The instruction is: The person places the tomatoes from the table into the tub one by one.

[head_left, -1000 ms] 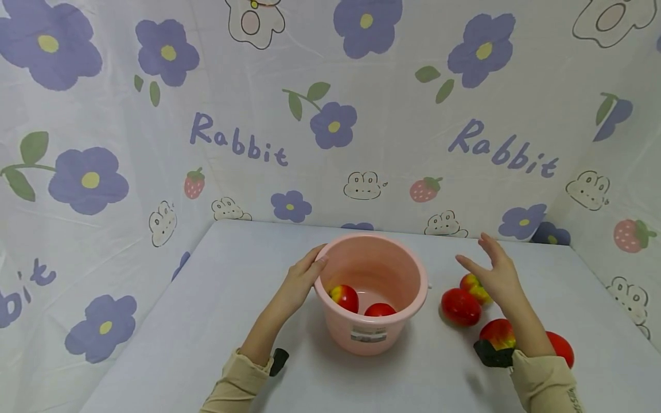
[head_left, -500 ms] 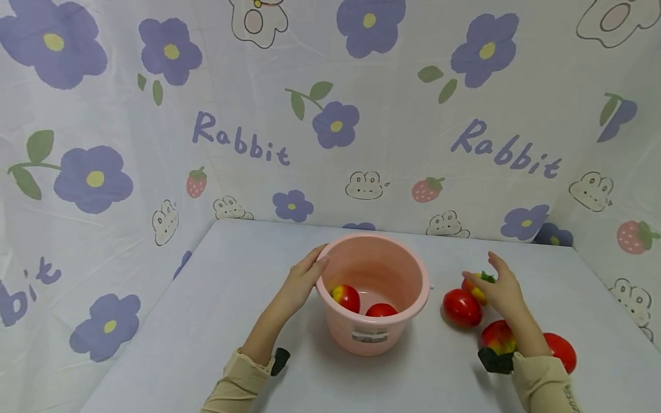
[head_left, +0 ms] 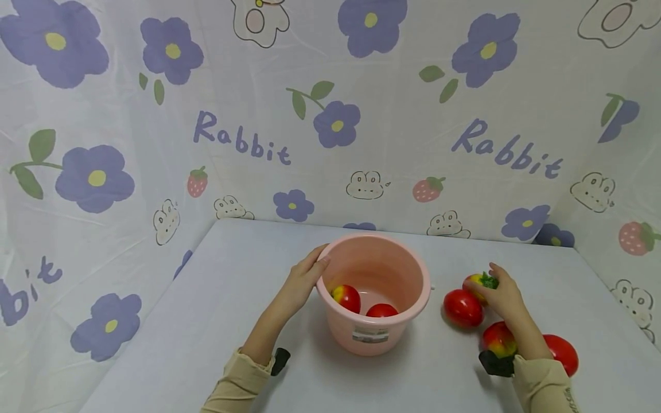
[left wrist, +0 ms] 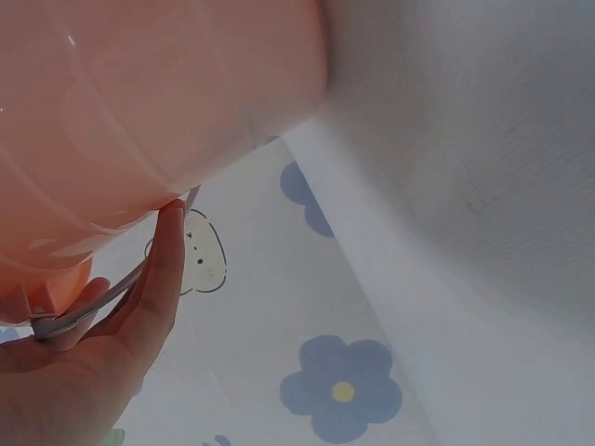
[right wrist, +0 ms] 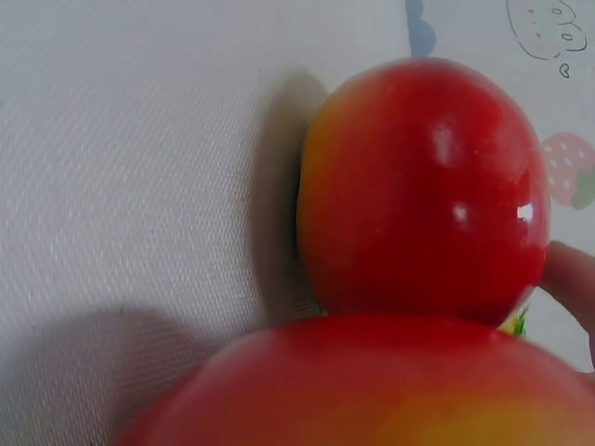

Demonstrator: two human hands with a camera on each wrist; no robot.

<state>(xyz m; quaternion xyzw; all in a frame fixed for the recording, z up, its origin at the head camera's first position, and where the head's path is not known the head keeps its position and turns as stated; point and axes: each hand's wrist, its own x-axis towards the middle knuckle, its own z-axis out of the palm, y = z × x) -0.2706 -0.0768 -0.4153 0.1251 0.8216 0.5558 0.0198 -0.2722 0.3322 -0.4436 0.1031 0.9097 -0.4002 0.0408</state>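
My left hand (head_left: 302, 278) grips the left rim of a pink bucket (head_left: 356, 338), thumb over the rim and fingers outside, beside the grey handle (left wrist: 102, 302) in the left wrist view. Two glossy red fruits lie in the bucket: a red-and-yellow one (head_left: 347, 298) and a red one (head_left: 382, 310). At the right, my right hand (head_left: 505, 295) reaches over a red-and-yellow fruit (head_left: 475, 287) with a green leafy top. Its thumb and fingers are spread around that top; whether they press on it is hard to tell.
Close to the right hand lies a glossy red fruit (head_left: 463, 308). A red-and-yellow fruit (head_left: 498, 338) and another red fruit (head_left: 562, 354) sit by the right forearm. A flower-and-rabbit-printed cloth (head_left: 392, 143) rises behind the white table (head_left: 248, 258).
My right hand has come down onto the leafy-topped fruit, and the gap between thumb and fingers has narrowed. My left hand and the bucket stay in place.
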